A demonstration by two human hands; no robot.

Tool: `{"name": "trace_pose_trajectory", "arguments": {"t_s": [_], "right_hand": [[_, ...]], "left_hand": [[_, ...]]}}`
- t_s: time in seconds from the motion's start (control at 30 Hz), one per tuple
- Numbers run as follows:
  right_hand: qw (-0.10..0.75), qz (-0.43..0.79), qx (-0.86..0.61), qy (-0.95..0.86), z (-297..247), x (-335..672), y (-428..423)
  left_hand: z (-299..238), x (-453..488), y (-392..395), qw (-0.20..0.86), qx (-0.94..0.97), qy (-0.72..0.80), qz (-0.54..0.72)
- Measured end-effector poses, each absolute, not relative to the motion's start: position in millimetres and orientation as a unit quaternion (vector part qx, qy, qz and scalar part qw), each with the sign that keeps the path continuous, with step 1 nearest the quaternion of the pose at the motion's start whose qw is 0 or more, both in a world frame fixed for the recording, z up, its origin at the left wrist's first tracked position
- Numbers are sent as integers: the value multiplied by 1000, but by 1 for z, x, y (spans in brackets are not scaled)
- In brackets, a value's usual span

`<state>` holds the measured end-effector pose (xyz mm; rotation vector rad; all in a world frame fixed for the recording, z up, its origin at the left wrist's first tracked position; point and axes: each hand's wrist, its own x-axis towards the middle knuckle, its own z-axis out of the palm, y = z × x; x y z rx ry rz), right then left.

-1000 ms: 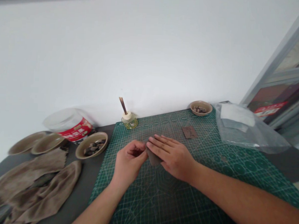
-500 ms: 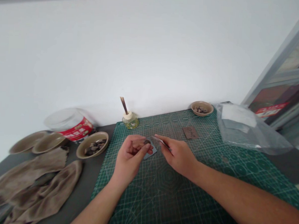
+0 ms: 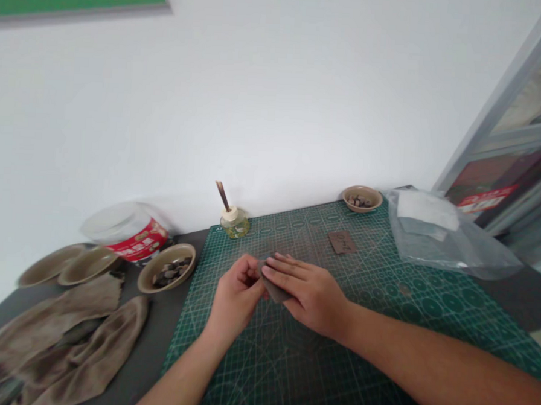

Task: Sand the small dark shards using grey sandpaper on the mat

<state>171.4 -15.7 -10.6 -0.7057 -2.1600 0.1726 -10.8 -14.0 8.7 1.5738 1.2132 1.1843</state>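
Observation:
My left hand (image 3: 236, 294) is curled over the green cutting mat (image 3: 336, 339), its fingertips pinching something small that I cannot make out. My right hand (image 3: 309, 292) lies flat with its fingers together, pressing a small grey-brown sheet (image 3: 275, 292) down on the mat right beside my left fingertips. Both hands touch at the sheet's left edge. Most of the sheet is hidden under my right fingers.
A small brown card (image 3: 342, 242) lies further back on the mat. A little glass bottle with a stick (image 3: 234, 221) stands at the mat's far edge. Bowls of small dark pieces (image 3: 167, 274) (image 3: 362, 198), empty dishes (image 3: 70, 264), a red-labelled tub (image 3: 126, 231), brown rags (image 3: 59, 330) and a plastic bag (image 3: 441, 232) surround the mat.
Half a second ago my right hand held the sheet lifted beside my left hand's small dark piece. It has now come down flat on the sheet over the mat, as a second ago.

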Motion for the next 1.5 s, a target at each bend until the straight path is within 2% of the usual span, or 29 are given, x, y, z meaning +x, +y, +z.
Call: {"name": "trace_pose_trajectory", "arguments": {"t_s": [0.23, 0.37, 0.63, 1.03, 1.23, 1.5], "right_hand": [[376, 15, -329, -866, -11, 176, -10], [366, -7, -292, -883, -9, 174, -11], [388, -14, -287, -876, -10, 175, -9], [462, 128, -360, -800, -5, 165, -28], [434, 147, -362, -812, -9, 168, -20], [414, 39, -263, -870, -6, 175, -19]], "left_hand": [[7, -8, -14, 444, 610, 463, 465], [6, -7, -15, 437, 600, 462, 486], [10, -5, -16, 481, 573, 445, 493], [13, -7, -20, 539, 586, 396, 458], [13, -8, -22, 531, 583, 402, 466], [15, -11, -20, 475, 607, 430, 471]]}}
